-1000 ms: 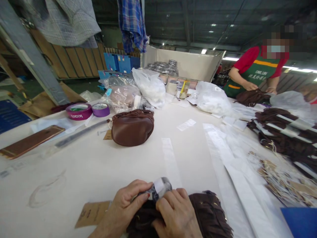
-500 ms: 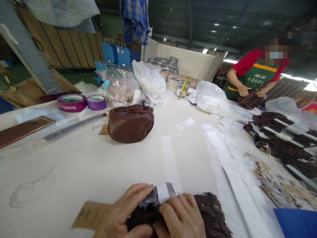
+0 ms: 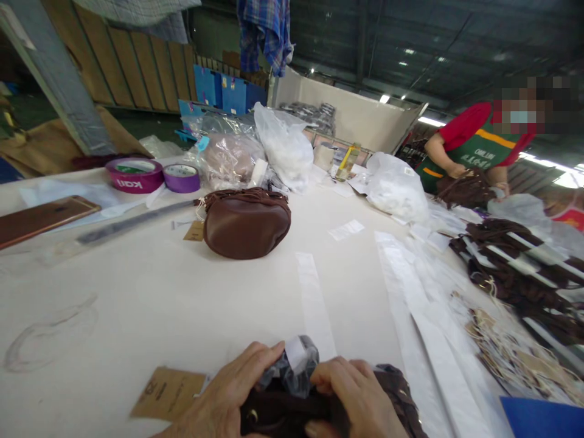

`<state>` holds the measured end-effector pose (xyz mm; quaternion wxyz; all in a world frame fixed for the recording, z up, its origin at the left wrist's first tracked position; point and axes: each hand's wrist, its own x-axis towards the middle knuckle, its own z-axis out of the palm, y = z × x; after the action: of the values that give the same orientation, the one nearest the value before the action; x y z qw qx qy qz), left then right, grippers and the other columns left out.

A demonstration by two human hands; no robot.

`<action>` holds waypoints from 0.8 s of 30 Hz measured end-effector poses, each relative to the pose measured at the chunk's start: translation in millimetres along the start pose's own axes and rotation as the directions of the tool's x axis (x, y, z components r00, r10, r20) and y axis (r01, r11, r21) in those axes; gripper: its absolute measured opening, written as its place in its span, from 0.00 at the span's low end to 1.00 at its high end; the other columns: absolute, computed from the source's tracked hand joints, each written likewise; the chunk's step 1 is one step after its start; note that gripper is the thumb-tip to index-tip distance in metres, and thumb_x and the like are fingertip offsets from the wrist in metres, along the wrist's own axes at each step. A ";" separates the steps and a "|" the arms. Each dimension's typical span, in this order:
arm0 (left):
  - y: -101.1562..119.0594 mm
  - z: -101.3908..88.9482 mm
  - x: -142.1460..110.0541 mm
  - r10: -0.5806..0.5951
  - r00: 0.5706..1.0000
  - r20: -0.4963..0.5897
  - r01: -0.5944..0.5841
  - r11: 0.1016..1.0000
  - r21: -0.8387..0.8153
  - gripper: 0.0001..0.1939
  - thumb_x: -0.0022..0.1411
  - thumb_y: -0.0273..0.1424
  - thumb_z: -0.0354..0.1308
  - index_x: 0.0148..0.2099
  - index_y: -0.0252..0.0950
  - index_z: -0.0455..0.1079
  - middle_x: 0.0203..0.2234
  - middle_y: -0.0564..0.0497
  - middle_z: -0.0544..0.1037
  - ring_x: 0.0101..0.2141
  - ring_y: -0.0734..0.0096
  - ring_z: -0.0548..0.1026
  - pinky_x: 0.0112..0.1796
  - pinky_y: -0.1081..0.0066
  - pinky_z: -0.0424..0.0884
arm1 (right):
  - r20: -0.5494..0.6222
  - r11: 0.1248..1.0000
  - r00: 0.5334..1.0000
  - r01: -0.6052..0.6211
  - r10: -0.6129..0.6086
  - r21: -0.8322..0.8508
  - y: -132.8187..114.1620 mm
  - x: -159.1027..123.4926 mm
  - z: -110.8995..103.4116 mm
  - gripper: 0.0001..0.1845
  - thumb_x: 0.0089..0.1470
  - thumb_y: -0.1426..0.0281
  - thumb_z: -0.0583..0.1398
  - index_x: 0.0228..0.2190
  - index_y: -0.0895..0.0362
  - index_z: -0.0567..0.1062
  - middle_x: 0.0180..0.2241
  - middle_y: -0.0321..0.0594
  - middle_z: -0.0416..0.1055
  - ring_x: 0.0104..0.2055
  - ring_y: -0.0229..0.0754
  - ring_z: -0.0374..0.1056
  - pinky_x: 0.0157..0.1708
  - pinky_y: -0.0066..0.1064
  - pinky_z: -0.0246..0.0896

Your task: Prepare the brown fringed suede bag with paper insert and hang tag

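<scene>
My left hand (image 3: 218, 401) and my right hand (image 3: 360, 398) both grip a dark brown fringed bag (image 3: 292, 413) at the table's near edge. Between the thumbs a crumpled clear plastic wrap with a white label (image 3: 294, 360) sticks up out of the bag. A brown card tag (image 3: 168, 392) lies flat just left of my left hand. Another brown leather bag (image 3: 246, 222) sits upright further back on the white table (image 3: 137, 292).
White paper strips (image 3: 314, 301) lie ahead and to the right. Dark brown bags with white bands (image 3: 524, 261) pile up at right, beside a heap of string tags (image 3: 515, 347). Purple tape rolls (image 3: 137, 174), a ruler (image 3: 128, 222) and a phone (image 3: 43, 218) are at left. A person in red and green (image 3: 474, 152) works opposite.
My hands and the bag have slid closer to the near edge. The plastic wrap now stands more crumpled between my thumbs. The view has shifted slightly.
</scene>
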<state>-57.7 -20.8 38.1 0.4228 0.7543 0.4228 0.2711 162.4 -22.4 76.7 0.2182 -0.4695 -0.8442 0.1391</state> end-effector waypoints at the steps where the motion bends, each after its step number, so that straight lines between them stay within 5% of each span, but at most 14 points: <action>1: 0.1 -0.3 0.6 0.008 1.000 0.008 -0.008 1.000 -0.007 0.48 0.39 0.19 0.65 0.60 0.51 0.50 0.50 0.54 0.65 0.48 0.64 0.66 0.49 0.71 0.65 | 0.060 1.000 0.998 -0.011 0.011 0.008 1.8 0.5 -3.7 0.12 0.43 0.68 0.65 0.32 0.53 0.69 0.29 0.30 0.71 0.30 0.37 0.64 0.30 0.28 0.52; 3: 1.2 -1.3 2.4 0.036 0.999 -0.005 -0.036 0.999 -0.008 0.48 0.40 0.22 0.67 0.59 0.52 0.49 0.48 0.55 0.66 0.47 0.66 0.67 0.48 0.73 0.65 | 0.083 0.999 0.996 0.039 -0.039 0.013 5.2 1.8 -4.7 0.11 0.45 0.65 0.65 0.31 0.52 0.69 0.29 0.30 0.71 0.30 0.37 0.64 0.30 0.29 0.51; 8: 2.6 2.2 6.7 0.162 0.983 -0.088 -0.163 0.987 -0.011 0.43 0.48 0.27 0.66 0.60 0.53 0.45 0.42 0.56 0.67 0.40 0.73 0.69 0.40 0.79 0.68 | -0.128 0.971 0.963 0.233 -0.237 -0.046 12.9 1.5 13.1 0.16 0.57 0.59 0.54 0.24 0.55 0.67 0.22 0.31 0.67 0.26 0.35 0.61 0.31 0.30 0.50; 14: 0.2 7.3 7.4 0.168 0.977 -0.134 -0.170 0.985 -0.003 0.34 0.54 0.28 0.60 0.58 0.52 0.48 0.38 0.55 0.68 0.36 0.76 0.70 0.37 0.80 0.67 | -0.144 0.969 0.961 0.223 -0.237 -0.104 15.1 -0.9 14.3 0.19 0.60 0.58 0.49 0.23 0.55 0.65 0.18 0.28 0.67 0.26 0.34 0.64 0.41 0.30 0.52; 20: 12.7 -16.0 15.4 -0.078 0.990 0.117 0.106 0.960 -0.260 0.30 0.50 0.44 0.60 0.54 0.42 0.58 0.46 0.52 0.69 0.43 0.66 0.69 0.43 0.74 0.66 | -0.091 0.979 0.975 0.204 -0.204 -0.004 19.0 -4.4 13.2 0.25 0.60 0.51 0.43 0.25 0.53 0.66 0.25 0.27 0.73 0.34 0.31 0.69 0.51 0.26 0.48; 24: 30.0 -18.5 33.3 -0.375 0.915 0.146 0.391 0.914 -0.105 0.15 0.57 0.43 0.48 0.40 0.38 0.64 0.30 0.53 0.73 0.33 0.67 0.71 0.33 0.72 0.66 | -0.086 0.982 0.978 0.189 -0.187 0.007 17.8 -7.3 16.4 0.21 0.60 0.54 0.46 0.26 0.54 0.67 0.26 0.27 0.73 0.34 0.30 0.70 0.56 0.24 0.43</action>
<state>-43.2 7.1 74.9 0.5417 0.6423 0.5170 0.1634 170.6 -19.9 53.0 0.2697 -0.3914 -0.8736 0.1041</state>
